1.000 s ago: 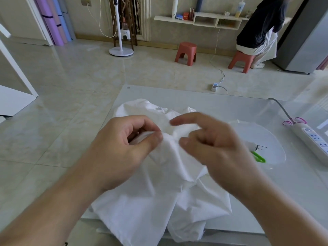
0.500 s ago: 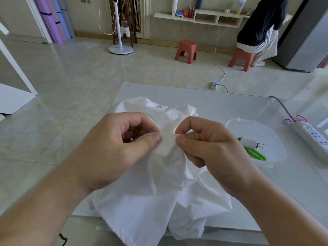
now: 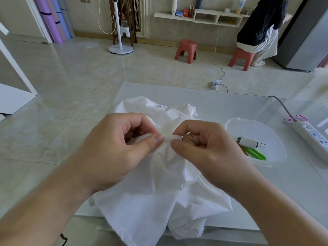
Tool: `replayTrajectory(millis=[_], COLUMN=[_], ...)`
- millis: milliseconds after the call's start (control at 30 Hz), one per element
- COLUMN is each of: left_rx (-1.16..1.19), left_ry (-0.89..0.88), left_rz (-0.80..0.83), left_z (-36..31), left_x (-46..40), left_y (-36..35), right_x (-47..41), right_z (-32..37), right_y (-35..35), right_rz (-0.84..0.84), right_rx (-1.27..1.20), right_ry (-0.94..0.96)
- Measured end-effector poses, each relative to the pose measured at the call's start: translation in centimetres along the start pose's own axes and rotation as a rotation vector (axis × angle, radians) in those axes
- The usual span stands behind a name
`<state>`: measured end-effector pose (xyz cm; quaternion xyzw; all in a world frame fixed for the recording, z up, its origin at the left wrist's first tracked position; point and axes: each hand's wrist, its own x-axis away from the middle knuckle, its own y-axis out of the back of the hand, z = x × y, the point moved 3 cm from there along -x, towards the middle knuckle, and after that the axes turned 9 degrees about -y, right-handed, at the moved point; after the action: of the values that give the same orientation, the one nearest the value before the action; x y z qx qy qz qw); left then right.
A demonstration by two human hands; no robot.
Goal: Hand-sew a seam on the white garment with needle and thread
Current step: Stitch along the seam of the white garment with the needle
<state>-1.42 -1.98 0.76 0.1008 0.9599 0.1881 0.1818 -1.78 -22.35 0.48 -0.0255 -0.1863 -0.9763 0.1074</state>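
The white garment (image 3: 152,189) lies bunched on the pale surface (image 3: 221,107), with its lower part hanging over the near edge. A raised fold of the fabric is held between both hands near the middle of the view.

Left hand (image 3: 113,150): fingers curled, thumb pressed against the forefinger, with the fold of fabric pinched between them. The grip is closed on the garment.

Right hand (image 3: 209,153): fingers curled inward, thumb and forefinger pinching the same fold just beside the left thumb. The grip is closed on the garment. A thin dark line, possibly the needle (image 3: 193,139), crosses the curled fingers; it cannot be told whether the fingers hold it. The thread itself cannot be made out.

To the right of the hands, a clear plastic bowl (image 3: 276,139) stands on the surface. It contains 1 white spool (image 3: 247,142) with 2 pins projecting from its end and green-handled scissors (image 3: 255,154) just below the spool. A white power strip (image 3: 312,137) lies near the right edge, its grey cable (image 3: 282,105) running back across the surface.

On the tiled floor beyond stand 2 red stools (image 3: 186,50); a person (image 3: 260,29) sits on the right one. A white fan stand (image 3: 120,45) stands at the back left.
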Motion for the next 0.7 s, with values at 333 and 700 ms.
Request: replayTrajectory(millis=[333,700], left_rx=[-0.066,-0.061], left_ry=[0.039,0.069], left_rz=[-0.032,-0.026], left_z=[0.04,-0.07], left_x=[-0.01,-0.04], left_y=[0.10,0.06], right_x=[-0.16,-0.29], right_z=[-0.15,-0.15], right_y=[0.38,0.38], right_rz=[0.034,0.067], right_rx=[-0.056,-0.071], right_ry=[-0.006,-0.019])
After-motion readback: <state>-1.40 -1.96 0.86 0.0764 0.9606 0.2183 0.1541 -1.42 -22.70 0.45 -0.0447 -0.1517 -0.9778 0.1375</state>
